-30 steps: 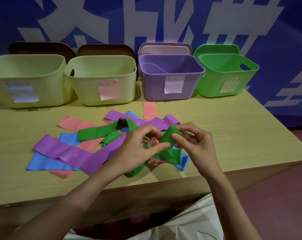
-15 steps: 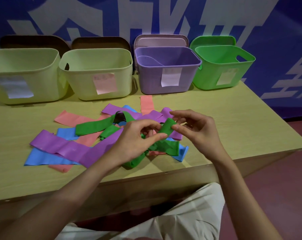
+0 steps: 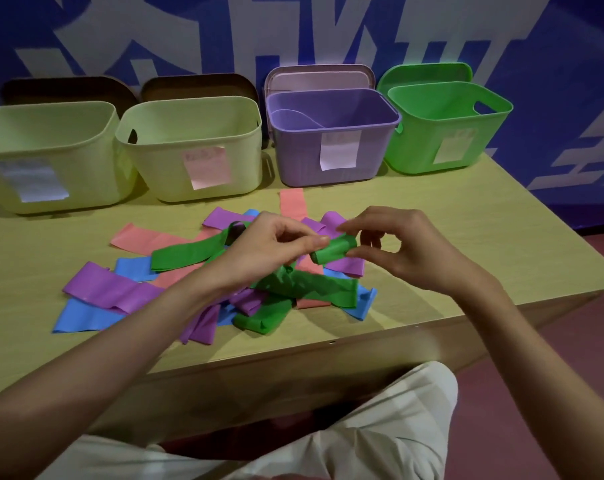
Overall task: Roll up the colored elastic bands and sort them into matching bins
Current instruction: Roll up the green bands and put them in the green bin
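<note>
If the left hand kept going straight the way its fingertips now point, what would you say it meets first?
The left hand points rightward at the green roll it already pinches; just beyond that is the right hand, which holds the roll's other end. Depth looks about level, so probably those fingers.

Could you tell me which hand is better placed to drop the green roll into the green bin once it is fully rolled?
Probably the right hand: it pinches the green roll on the side nearer the green bin, far right of the row.
</note>
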A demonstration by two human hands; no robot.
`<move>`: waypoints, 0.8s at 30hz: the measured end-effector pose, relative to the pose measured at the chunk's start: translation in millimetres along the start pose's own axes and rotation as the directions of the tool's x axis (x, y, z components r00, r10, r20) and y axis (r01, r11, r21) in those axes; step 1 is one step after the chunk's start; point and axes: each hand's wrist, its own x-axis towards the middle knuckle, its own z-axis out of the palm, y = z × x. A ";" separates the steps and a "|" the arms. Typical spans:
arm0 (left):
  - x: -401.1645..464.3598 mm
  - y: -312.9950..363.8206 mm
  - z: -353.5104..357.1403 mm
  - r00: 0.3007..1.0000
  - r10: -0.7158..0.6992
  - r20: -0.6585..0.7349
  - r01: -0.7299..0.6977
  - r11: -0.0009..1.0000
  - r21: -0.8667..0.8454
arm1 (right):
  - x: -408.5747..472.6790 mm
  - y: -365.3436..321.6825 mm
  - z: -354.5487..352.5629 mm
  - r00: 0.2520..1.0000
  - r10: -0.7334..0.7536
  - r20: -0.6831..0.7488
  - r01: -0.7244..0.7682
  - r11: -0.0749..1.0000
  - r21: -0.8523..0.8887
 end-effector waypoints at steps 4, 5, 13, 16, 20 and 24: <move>9.0 1.8 -3.1 0.993 -0.110 0.040 0.113 0.989 -0.096 | -2.1 5.4 -1.9 0.987 -0.155 -0.032 0.148 0.976 -0.159; 11.9 0.4 -3.9 0.985 -0.164 0.053 0.170 0.976 -0.139 | -3.2 7.8 -1.3 0.983 -0.178 -0.052 0.166 0.970 -0.178; 33.6 -10.8 -14.5 0.841 -0.408 0.357 0.522 0.786 -0.332 | 3.6 33.4 15.7 0.955 -0.242 -0.170 0.212 0.961 -0.176; 47.9 -16.7 -23.1 0.793 -0.427 0.435 0.585 0.734 -0.346 | 13.3 41.7 19.5 0.952 -0.261 -0.160 0.236 0.959 -0.159; 75.8 -27.5 -34.7 0.774 -0.472 0.423 0.611 0.731 -0.303 | 30.9 55.3 19.0 0.957 -0.253 -0.141 0.237 0.964 -0.120; 102.3 -30.6 -46.0 0.700 -0.473 0.536 0.677 0.677 -0.287 | 51.6 68.5 15.4 0.961 -0.250 -0.116 0.237 0.965 -0.112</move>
